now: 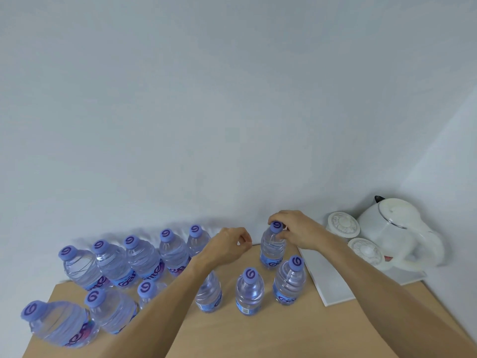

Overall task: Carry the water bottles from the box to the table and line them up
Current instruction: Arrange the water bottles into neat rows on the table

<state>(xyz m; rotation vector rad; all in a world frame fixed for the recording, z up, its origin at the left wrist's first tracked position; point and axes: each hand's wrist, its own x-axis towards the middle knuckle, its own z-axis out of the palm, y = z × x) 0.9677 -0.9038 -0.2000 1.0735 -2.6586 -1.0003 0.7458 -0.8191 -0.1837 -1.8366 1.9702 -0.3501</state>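
Fingers (280, 229) of the right hand (296, 229) pinch the bottle (272, 248) at its neck; left hand (227, 245) fingers curl empty.

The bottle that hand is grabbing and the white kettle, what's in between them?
In the head view, two round white lids sit between the held bottle and the kettle, on a white tray.

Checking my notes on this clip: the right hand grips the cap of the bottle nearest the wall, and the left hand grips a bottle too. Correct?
Not quite. In the head view the left hand holds nothing, its fingers curled above the table. The right hand does grip the bottle at its cap.
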